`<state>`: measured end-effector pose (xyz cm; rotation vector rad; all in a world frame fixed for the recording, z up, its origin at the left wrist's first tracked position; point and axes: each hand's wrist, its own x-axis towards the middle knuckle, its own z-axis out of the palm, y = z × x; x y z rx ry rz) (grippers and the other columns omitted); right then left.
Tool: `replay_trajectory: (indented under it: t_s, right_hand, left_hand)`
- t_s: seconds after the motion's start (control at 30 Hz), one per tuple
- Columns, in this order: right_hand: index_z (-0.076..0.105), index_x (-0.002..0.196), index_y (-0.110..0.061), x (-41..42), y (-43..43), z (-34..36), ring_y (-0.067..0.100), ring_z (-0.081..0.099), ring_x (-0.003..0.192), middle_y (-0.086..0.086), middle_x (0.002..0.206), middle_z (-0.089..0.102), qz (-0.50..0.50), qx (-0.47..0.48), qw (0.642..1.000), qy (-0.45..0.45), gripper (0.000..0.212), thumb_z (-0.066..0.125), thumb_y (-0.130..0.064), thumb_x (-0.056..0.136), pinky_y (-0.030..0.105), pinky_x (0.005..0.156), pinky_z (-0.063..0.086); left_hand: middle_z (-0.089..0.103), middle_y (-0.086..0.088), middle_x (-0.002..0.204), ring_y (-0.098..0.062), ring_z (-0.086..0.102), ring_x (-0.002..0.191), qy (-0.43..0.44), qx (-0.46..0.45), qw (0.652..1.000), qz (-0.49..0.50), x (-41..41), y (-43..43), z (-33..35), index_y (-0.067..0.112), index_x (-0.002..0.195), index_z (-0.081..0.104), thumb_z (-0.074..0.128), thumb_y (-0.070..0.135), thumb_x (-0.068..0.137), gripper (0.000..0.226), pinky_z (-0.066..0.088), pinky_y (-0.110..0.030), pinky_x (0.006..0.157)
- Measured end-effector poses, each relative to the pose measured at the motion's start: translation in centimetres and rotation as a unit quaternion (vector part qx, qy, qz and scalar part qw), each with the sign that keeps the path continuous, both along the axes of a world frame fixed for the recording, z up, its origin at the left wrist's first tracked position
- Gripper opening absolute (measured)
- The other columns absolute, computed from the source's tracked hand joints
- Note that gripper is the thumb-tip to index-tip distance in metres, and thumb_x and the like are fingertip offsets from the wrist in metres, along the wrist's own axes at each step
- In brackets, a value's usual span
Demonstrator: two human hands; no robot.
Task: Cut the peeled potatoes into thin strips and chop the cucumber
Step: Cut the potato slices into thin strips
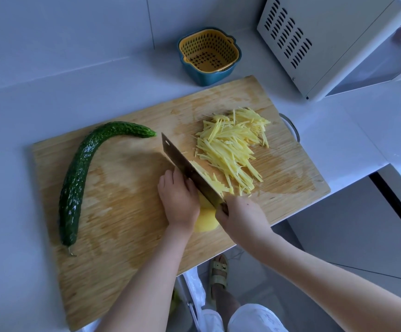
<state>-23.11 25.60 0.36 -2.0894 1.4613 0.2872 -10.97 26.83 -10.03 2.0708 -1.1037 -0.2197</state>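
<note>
potato strips (231,149): big pile done
potato (205,218): part left, left hand (177,200) presses it
cleaver (189,168): right hand (240,216) wrapped round handle
cucumber (79,178): whole, uncut

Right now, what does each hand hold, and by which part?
The right hand grips the cleaver by its handle; the left hand holds the potato down from above.

Bare forearms (146,271), white shorts (254,317), tan buckled sandal (218,271) on one foot
</note>
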Motion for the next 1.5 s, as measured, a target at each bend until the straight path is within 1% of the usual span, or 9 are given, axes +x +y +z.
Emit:
replay_trajectory:
  t_s: [0.2,0.43,0.53,0.6,0.8,0.93,1.2,1.33,1.5]
  right_hand:
    - [0.038,0.064,-0.014,-1.6,0.6,0.7,0.016,0.033,0.051,0.002,0.059,0.040,-0.040,0.002,0.997,-0.059,0.028,0.044,-0.021,0.091,0.027,0.048,0.026]
    - [0.044,0.071,-0.012,-2.9,1.5,1.6,0.018,0.040,0.056,0.003,0.064,0.047,0.002,0.013,1.000,-0.006,0.023,0.042,-0.022,0.092,0.028,0.052,0.033]
    - [0.035,0.065,-0.017,-1.1,0.8,-0.4,0.018,0.039,0.054,0.000,0.061,0.041,-0.002,0.009,1.000,-0.006,0.028,0.040,-0.021,0.093,0.026,0.049,0.032]
    - [0.031,0.063,-0.017,-0.6,0.1,-1.3,0.017,0.035,0.050,0.000,0.059,0.039,-0.012,0.001,0.999,-0.029,0.031,0.041,-0.020,0.092,0.026,0.045,0.027]
    - [0.045,0.067,-0.012,-2.5,-1.1,-0.9,0.020,0.047,0.048,0.006,0.059,0.049,-0.109,0.050,0.984,-0.129,0.025,0.045,-0.023,0.090,0.028,0.047,0.037]
    - [0.037,0.061,-0.013,-3.6,-1.3,1.0,0.020,0.039,0.047,0.005,0.056,0.042,-0.082,-0.005,0.991,-0.108,0.031,0.046,-0.021,0.090,0.027,0.047,0.032]
    - [0.034,0.063,-0.013,-5.2,1.6,1.6,0.016,0.030,0.049,0.001,0.055,0.036,-0.039,0.010,0.996,-0.084,0.032,0.045,-0.024,0.091,0.028,0.048,0.024]
    - [0.032,0.065,-0.015,-4.8,2.3,0.7,0.018,0.034,0.052,0.001,0.058,0.038,-0.010,-0.038,0.999,-0.027,0.031,0.042,-0.025,0.093,0.029,0.047,0.024]
    - [0.038,0.069,-0.015,-3.7,2.8,-0.1,0.015,0.034,0.051,0.001,0.061,0.042,-0.019,-0.018,0.999,-0.038,0.026,0.042,-0.025,0.093,0.026,0.047,0.024]
  left_hand:
    - [0.050,-0.011,0.075,-0.028,0.046,0.072,0.000,-0.008,1.000,0.001,0.1,-0.1,0.0,0.007,0.073,0.049,0.034,0.014,0.084,0.020,0.039,-0.038,0.070]
    - [0.053,-0.014,0.081,-0.031,0.049,0.079,-0.007,0.019,1.000,0.007,0.0,-0.1,0.0,0.005,0.078,0.052,0.039,0.013,0.082,0.016,0.040,-0.040,0.075]
    - [0.053,-0.014,0.081,-0.030,0.049,0.078,-0.003,0.010,1.000,0.006,-0.1,0.0,-0.1,0.003,0.080,0.054,0.045,0.008,0.083,0.011,0.037,-0.036,0.075]
    - [0.052,-0.014,0.079,-0.029,0.048,0.075,-0.006,-0.013,1.000,0.004,-0.1,0.0,-0.1,0.004,0.077,0.053,0.038,0.012,0.084,0.018,0.037,-0.035,0.072]
    - [0.051,-0.012,0.076,-0.022,0.044,0.071,-0.008,-0.031,0.999,0.011,-0.2,0.1,-0.1,0.005,0.075,0.053,0.038,0.013,0.088,0.022,0.039,-0.034,0.069]
    - [0.048,-0.009,0.074,-0.016,0.038,0.073,0.002,-0.047,0.999,0.014,0.3,0.6,0.1,0.007,0.075,0.051,0.037,0.013,0.088,0.020,0.033,-0.030,0.067]
    - [0.048,-0.012,0.072,-0.023,0.040,0.068,-0.069,-0.042,0.997,-0.006,-0.3,2.3,0.1,0.008,0.072,0.047,0.042,0.011,0.086,0.016,0.026,-0.029,0.065]
    - [0.047,-0.013,0.072,-0.025,0.042,0.067,-0.041,-0.051,0.998,0.006,-0.7,2.4,-0.3,0.007,0.072,0.047,0.041,0.011,0.086,0.015,0.024,-0.027,0.065]
    - [0.046,-0.012,0.074,-0.020,0.039,0.069,-0.026,-0.050,0.998,0.007,-0.9,2.5,-0.3,0.008,0.074,0.046,0.039,0.010,0.087,0.015,0.026,-0.027,0.067]
